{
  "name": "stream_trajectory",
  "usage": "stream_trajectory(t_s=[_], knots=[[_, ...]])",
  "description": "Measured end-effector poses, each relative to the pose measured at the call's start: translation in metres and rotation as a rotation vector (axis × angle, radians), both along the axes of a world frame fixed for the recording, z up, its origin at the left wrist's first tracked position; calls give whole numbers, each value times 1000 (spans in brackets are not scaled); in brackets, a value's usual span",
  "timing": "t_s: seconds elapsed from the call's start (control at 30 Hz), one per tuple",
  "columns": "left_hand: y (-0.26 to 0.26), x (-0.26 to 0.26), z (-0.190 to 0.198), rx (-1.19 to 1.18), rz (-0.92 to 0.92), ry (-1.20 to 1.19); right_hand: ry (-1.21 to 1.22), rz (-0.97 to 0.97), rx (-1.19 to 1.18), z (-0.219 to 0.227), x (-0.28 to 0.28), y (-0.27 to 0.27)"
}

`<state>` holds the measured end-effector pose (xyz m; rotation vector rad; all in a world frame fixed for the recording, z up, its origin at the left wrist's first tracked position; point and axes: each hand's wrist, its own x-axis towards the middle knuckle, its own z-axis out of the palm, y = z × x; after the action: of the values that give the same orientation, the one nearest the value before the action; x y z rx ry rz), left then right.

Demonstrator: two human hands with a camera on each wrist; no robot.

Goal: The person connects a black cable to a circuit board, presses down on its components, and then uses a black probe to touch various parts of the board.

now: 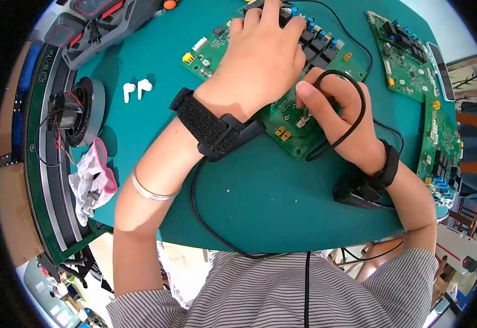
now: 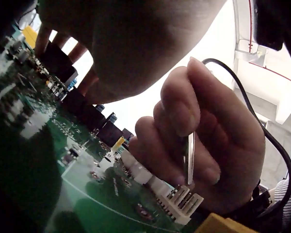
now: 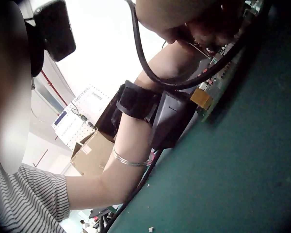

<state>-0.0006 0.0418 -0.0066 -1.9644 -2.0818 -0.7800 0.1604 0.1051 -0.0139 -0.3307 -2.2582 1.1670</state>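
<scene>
A green circuit board (image 1: 287, 131) with black relays and small connectors lies on the table under both hands. My left hand (image 1: 266, 54) rests across its upper part, fingers spread over the black relays (image 2: 80, 104). My right hand (image 1: 342, 117) is over the lower right of the board and pinches a slim metal tool (image 2: 189, 158) between thumb and fingers. The tool points down, its lower end right at a white pin connector (image 2: 182, 204); in the right wrist view it is mostly hidden by the fingers. A black cable (image 1: 363, 104) loops over the right hand.
More green circuit boards (image 1: 399, 60) lie at the right, near a phone (image 1: 440, 71). White earbuds (image 1: 145, 87), a round fan-like part (image 1: 83, 109), a glove (image 1: 93, 177) and an open tool case (image 1: 104, 27) are on the left. Wrist-camera cables trail toward the table's near edge.
</scene>
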Motion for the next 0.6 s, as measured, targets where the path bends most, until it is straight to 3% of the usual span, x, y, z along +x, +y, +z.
stream_trajectory(t_s=[0.6], knots=[[-1,-1,1,0,-14,-11,-13,41,32,-2,0,1]])
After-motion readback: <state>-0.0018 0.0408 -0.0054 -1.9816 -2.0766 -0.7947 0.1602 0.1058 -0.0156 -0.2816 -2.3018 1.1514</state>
